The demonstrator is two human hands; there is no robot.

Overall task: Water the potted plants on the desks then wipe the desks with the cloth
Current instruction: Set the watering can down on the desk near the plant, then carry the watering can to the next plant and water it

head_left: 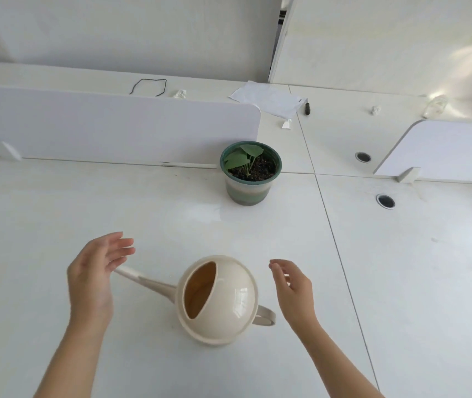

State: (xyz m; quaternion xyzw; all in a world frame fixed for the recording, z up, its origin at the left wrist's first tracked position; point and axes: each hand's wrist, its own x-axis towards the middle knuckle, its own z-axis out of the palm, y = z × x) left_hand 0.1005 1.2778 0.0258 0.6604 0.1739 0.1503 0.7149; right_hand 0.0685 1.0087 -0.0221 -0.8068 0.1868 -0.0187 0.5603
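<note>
A cream round watering can [229, 300] stands on the white desk [56, 225] near me, its long spout pointing left and its handle to the right. My left hand [94, 277] hovers over the spout's tip, fingers apart, holding nothing. My right hand [295, 288] is just right of the can, above its handle, also with fingers apart and apart from the can. Beyond the can, a green potted plant [249, 173] with a few leaves and dark soil stands upright by the end of the divider. No cloth is in view.
A white divider panel [99, 127] runs along the desk's back left; another panel [444, 150] stands at the right. Papers [266, 99], crumpled scraps, a black cord loop [148, 87] and a small dark object lie on the far desks. Two cable grommets [385, 201] sit at the right.
</note>
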